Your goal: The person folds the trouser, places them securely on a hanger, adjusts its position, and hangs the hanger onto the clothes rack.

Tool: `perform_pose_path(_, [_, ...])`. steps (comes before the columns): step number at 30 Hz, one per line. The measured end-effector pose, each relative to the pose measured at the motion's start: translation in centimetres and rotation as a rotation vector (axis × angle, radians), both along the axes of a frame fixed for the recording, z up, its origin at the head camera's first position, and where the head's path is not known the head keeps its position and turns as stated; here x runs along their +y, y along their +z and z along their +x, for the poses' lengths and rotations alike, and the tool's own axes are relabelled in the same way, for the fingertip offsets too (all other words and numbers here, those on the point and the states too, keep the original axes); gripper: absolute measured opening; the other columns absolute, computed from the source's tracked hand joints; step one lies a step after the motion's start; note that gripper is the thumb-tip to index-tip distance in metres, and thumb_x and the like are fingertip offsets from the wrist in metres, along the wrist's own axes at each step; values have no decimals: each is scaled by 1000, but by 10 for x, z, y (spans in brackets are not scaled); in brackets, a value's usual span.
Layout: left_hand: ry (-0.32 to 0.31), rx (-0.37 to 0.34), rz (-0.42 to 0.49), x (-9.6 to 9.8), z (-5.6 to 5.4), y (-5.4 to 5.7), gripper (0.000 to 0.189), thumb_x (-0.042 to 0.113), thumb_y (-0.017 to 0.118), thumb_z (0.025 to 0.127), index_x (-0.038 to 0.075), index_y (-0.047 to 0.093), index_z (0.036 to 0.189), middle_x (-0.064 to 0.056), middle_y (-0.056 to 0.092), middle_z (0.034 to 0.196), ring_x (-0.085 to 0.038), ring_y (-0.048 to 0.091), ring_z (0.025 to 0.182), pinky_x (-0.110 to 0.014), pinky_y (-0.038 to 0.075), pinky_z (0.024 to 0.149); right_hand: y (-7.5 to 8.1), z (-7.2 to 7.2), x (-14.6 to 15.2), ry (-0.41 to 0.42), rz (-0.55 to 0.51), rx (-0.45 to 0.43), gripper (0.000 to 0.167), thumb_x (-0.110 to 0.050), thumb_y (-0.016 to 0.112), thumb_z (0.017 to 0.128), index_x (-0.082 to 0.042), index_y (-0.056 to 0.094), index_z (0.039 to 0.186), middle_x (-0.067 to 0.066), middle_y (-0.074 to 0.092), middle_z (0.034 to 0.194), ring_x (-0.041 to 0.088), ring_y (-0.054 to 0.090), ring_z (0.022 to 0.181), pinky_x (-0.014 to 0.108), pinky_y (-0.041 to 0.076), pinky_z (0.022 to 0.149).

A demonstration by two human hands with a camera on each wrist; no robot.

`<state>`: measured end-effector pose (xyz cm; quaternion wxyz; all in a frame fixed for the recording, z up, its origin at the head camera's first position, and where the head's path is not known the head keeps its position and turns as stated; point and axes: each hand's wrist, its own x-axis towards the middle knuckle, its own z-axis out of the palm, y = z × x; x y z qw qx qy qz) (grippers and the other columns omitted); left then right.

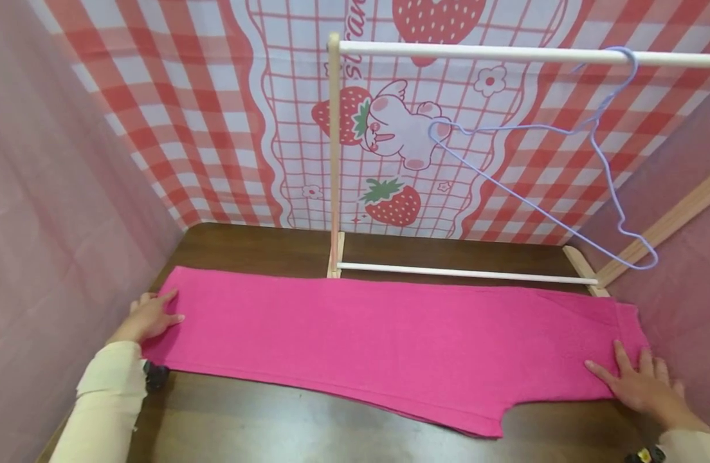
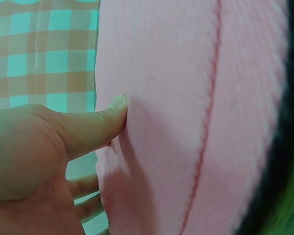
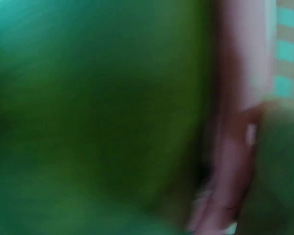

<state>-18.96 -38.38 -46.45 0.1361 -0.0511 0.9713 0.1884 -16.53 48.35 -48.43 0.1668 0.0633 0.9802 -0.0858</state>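
A pair of bright pink trousers point(image 1: 355, 341), folded lengthwise, lies flat across the brown table. My left hand point(image 1: 149, 316) is at the leg-hem end on the left, with its thumb and forefinger spread over the cloth. Close up in the left wrist view, the straight thumb point(image 2: 100, 122) touches the pink fabric point(image 2: 157, 73) near a stitched seam, while the other fingertips are hidden past the cloth's edge. At the opposite end, my right hand point(image 1: 644, 382) rests on the waistband with fingers spread. The right wrist view is mostly blurred green.
Behind the trousers stands a wooden rack with a white top rail point(image 1: 476, 53) and a lower white bar point(image 1: 465, 273). A lilac wire hanger point(image 1: 523, 196) hangs from the rail at the right. Pink curtains point(image 1: 60, 193) flank the table point(image 1: 245, 411), and a strawberry-print cloth point(image 1: 204, 116) covers the back.
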Motion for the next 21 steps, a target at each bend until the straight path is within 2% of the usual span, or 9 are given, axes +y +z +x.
perform_pose_path(5, [-6, 18, -2, 1, 2, 1, 69, 24, 60, 93, -13, 28, 142, -51, 29, 129, -65, 27, 116, -67, 29, 94, -8, 4, 1, -21, -23, 15, 98, -70, 25, 95, 0, -19, 147, 53, -11, 137, 73, -2, 120, 86, 8, 87])
perform_pose_path(14, [15, -30, 19, 3, 0, 4, 70, 25, 58, 95, -12, 23, 143, -52, 21, 130, -65, 23, 117, -70, 30, 95, -9, 9, -2, -21, -23, 55, 95, -68, 25, 97, -1, -19, 148, 53, -9, 137, 74, 1, 120, 86, 9, 87])
perform_pose_path(21, [16, -19, 5, 0, 2, 4, 70, 24, 58, 94, -12, 24, 143, -53, 22, 129, -66, 23, 117, -72, 30, 95, -14, 0, 2, -22, -22, 70, 98, -71, 25, 95, 0, -15, 149, 53, -6, 137, 73, 2, 118, 84, 8, 87])
